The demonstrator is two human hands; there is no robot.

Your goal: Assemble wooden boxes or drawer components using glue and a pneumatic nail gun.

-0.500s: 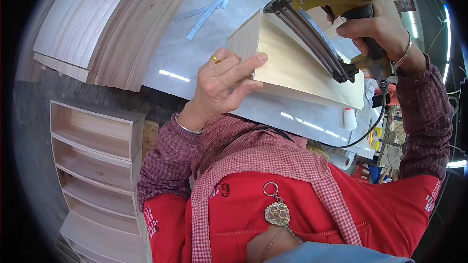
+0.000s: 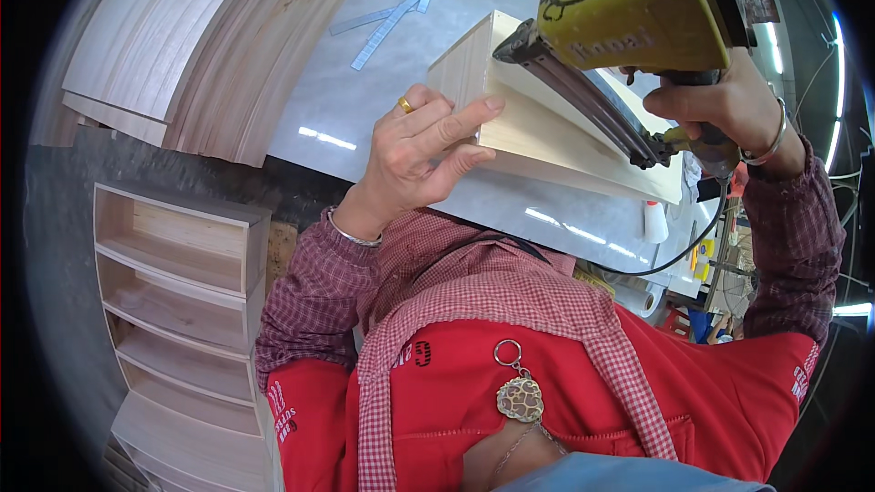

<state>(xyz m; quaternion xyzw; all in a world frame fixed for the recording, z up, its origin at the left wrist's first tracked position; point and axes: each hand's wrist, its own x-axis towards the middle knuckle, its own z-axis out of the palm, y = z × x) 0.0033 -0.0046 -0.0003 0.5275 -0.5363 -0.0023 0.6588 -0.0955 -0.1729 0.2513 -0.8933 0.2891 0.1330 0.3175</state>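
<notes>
My right hand is wrapped round the dark grip of a yellow air nail gun. Its nose rests on or just above the top edge of a pale wooden box, close to the left corner. The gun's long magazine slants across the box and hides part of it. With thumb and fingers, my left hand grips the box's near left corner. A black hose hangs from the gun's handle.
The box stands on a grey table. Blue-white rulers lie behind it, and stacked wooden boards are at the left. Wooden drawer boxes are piled at the lower left. A white bottle stands by the right edge.
The nail gun has tilted, and its nose has shifted toward me along the box's left end. My right hand has turned with it. My left hand keeps its hold on the corner.
</notes>
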